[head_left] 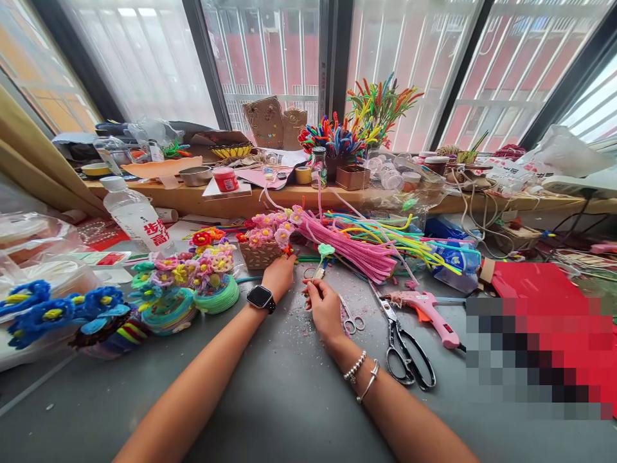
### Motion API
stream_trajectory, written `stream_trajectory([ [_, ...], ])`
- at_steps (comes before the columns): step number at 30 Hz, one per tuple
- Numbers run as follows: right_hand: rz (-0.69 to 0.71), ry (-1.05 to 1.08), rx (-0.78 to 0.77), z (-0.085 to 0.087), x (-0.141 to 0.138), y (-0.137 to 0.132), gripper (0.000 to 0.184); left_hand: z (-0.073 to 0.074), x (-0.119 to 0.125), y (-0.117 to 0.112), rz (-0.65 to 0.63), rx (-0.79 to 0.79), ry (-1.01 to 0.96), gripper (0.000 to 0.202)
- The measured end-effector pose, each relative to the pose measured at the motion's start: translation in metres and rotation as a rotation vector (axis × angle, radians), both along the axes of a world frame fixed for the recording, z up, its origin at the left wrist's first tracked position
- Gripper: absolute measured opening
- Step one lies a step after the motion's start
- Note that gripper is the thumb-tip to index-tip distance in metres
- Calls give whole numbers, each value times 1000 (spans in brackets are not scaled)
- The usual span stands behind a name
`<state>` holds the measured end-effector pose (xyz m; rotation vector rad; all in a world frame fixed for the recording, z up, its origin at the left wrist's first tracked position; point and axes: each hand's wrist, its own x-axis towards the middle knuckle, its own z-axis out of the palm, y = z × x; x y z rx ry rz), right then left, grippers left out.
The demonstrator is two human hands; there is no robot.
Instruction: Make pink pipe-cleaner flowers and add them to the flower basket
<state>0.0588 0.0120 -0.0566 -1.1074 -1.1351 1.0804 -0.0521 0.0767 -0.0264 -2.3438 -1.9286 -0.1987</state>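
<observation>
My right hand (324, 310) pinches the thin stem of a mint-green pipe-cleaner flower (326, 250), which stands upright above the fingertips. My left hand (279, 278), with a black watch on its wrist, reaches to the right side of a brown woven basket (260, 256). Pink and lilac fuzzy flowers (274, 227) fill that basket. The left fingers are bent beside a small orange bit at the basket's edge; what they grip is hidden. Small silver scissors (355, 323) lie just right of my right hand, with glitter-like scraps around them.
Pink pipe cleaners (354, 247) lie bundled behind my hands. To the right are black-handled scissors (407, 357), a pink glue gun (429, 315) and a red sheet (544, 283). On the left stand flower pots (216, 294), blue flowers (53, 315) and a water bottle (137, 215).
</observation>
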Motion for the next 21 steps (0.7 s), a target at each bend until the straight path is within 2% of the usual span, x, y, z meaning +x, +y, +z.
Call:
stream_trajectory([
  [5, 7, 6, 1, 1, -1, -1, 28, 3, 6, 1, 14, 9, 64, 35],
  [14, 4, -50, 19, 2, -1, -2, 26, -4, 20, 17, -31, 37, 32, 31],
  [19, -12, -40, 6, 2, -1, -1, 26, 10, 10, 5, -61, 115, -83, 22],
  [21, -21, -32, 7, 2, 0, -1, 25, 17, 5, -3, -83, 157, -201, 20],
])
